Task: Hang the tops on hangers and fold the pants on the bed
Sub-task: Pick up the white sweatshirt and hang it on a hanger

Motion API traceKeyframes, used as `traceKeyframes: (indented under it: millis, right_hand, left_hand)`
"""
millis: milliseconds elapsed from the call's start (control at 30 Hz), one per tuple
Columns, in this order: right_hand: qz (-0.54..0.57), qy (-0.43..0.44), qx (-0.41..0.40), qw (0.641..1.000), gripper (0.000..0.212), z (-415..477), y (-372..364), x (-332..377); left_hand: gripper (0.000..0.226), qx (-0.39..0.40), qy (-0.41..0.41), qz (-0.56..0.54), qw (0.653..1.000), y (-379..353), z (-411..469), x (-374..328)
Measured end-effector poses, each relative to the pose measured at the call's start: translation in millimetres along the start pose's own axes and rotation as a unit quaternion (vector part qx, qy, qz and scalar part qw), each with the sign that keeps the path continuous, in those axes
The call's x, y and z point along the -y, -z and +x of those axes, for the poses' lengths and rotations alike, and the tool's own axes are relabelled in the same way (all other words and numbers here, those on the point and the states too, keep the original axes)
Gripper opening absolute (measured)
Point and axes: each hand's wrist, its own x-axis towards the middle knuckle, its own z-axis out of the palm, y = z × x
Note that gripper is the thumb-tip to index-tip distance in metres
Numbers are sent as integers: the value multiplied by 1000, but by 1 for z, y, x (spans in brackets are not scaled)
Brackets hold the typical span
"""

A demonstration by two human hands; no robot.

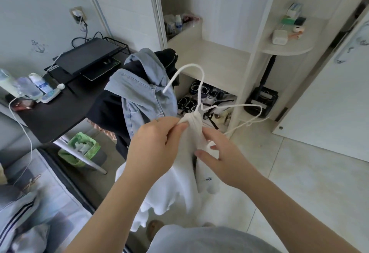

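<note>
A white top hangs in front of me, its neck bunched around the base of a white hanger whose hook points up and left. My left hand pinches the bunched neck fabric just under the hook. My right hand touches the cloth lower down on the right, fingers spread and fairly straight. One hanger arm sticks out bare to the right. Grey striped pants lie on the bed at the lower left.
Light blue jeans and dark clothes are draped over a chair behind the hanger. A black desk with bottles and a monitor stands at the left, a green bin beneath it. An open wardrobe with shoes is ahead.
</note>
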Motion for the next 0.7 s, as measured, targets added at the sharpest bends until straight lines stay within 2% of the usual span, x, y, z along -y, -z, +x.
traceKeyframes:
  millis: [67,133,200,267,333,467,567,700]
  right_hand:
    - [-11,52,-52,997,10,8,-4,3]
    - [-8,67,-57,996,18,12,-7,1]
    - [14,32,-2,999,16,13,-13,-8]
    - [11,-44,79,996,6,15,-16,-23]
    - [-32,-105,131,985,21,16,-19,-41]
    - [-242,-74,140,957,54,17,-22,-75]
    - [-315,-94,157,931,50,18,-14,-99]
    - [-334,-138,174,916,41,12,4,-130]
  left_hand:
    - [44,-13,20,-21,999,-2,-1,2]
    - [46,-18,33,-26,999,-3,-1,6]
    - [47,-17,39,-29,999,-2,-1,8]
    - [49,-18,46,-36,998,-1,-2,10]
    - [49,-18,51,-38,998,3,-2,14]
    - [45,-13,60,-31,998,10,-5,24]
    - [46,-1,60,-34,998,18,-9,35]
    - [50,30,66,-31,997,32,-15,54]
